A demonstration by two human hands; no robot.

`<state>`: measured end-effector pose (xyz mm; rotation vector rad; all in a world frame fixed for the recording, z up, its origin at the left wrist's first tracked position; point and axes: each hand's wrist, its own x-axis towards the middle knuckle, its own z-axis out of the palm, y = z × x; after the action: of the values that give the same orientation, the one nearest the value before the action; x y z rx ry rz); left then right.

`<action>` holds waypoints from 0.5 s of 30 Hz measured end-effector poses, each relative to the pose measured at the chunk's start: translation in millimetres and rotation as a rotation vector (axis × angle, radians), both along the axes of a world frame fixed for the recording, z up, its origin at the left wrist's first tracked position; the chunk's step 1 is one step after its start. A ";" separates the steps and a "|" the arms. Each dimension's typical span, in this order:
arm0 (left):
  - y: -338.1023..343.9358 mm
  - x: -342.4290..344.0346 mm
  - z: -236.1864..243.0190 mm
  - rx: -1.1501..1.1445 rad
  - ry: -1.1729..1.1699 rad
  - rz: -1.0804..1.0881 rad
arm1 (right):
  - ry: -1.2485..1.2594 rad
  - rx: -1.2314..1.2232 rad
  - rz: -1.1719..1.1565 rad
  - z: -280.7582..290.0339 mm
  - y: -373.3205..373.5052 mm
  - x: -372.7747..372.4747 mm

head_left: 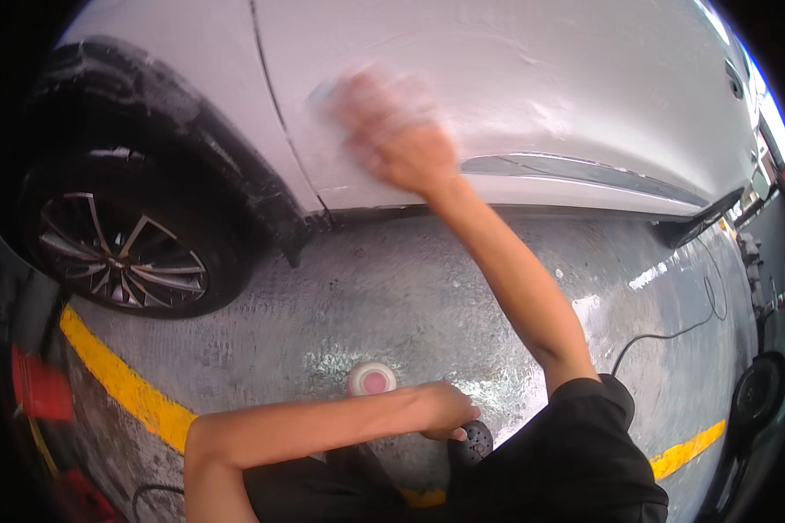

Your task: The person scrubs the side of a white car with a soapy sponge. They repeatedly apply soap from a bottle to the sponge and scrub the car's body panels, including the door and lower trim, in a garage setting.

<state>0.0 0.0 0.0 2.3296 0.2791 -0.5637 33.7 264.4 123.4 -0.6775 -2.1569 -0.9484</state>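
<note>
My right hand [397,135] is raised against the light silver car door [576,87], smeared by motion. Something pale shows around its fingers; I cannot make out what. My left hand [445,410] hangs low, fingers curled, above a dark shoe [477,444]; whether it holds anything is hidden. Just behind that forearm, a round white container with a pink centre [373,381] sits on the wet floor. Left of the door are a black wheel arch [166,105] and a tyre with a silver alloy wheel [122,248].
Yellow lines [122,375] cross the grey concrete floor [279,349]. A thin black hose or cable [663,336] loops along the right side. A red object [39,388] stands at the left edge. Dark objects [754,397] and another wheel line the right edge.
</note>
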 end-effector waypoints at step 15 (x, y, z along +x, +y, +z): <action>0.1 9.3 -16.0 -0.023 -0.072 0.005 | -0.149 -0.092 0.213 -2.6 -0.2 -23.4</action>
<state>9.3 0.1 -16.0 2.3203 0.2434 -0.4773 10.3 264.2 120.8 -0.4197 -2.3614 -0.8117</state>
